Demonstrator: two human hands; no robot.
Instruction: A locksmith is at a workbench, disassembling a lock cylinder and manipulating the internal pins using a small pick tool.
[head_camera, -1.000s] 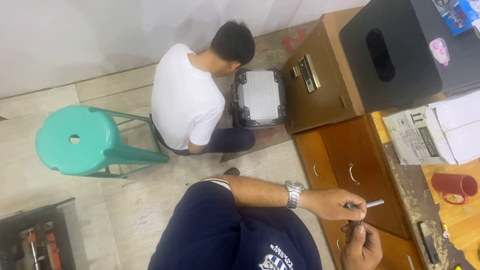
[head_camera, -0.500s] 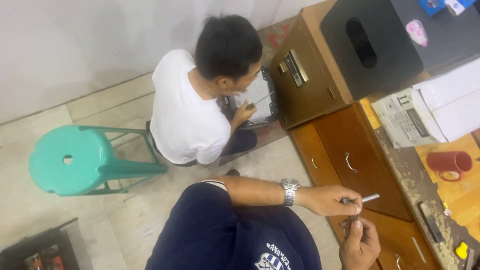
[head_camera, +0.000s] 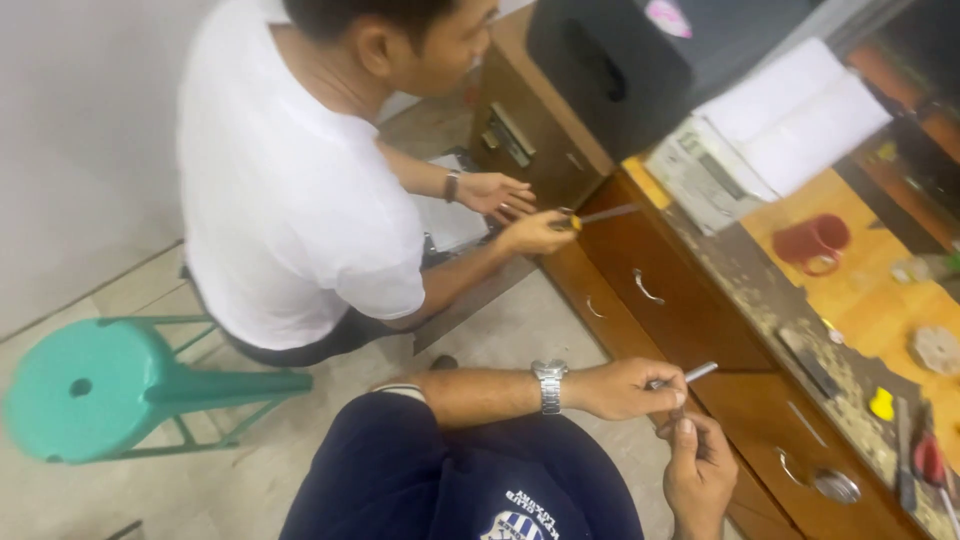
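- I see a wooden cabinet (head_camera: 690, 310) with closed drawers standing under the cluttered surface (head_camera: 860, 290); how much of the work on it is done, I cannot tell.
- A co-worker in a white shirt (head_camera: 290, 200) crouches beside a green stool (head_camera: 110, 390) and points a screwdriver (head_camera: 595, 216) at the cabinet front.
- My left hand (head_camera: 625, 388), watch on its wrist, reaches across from my lap, its grip closed around a thin metal rod (head_camera: 692, 375) held just in front of a drawer.
- My right hand (head_camera: 700, 470) rises from below, fingers curled, thumb and fingertips pinching the rod's lower end where a dark piece sits; nothing is yet set into the drawer, as far as I can judge.
- A red mug (head_camera: 815, 243) sits on the surface, well apart from both hands.
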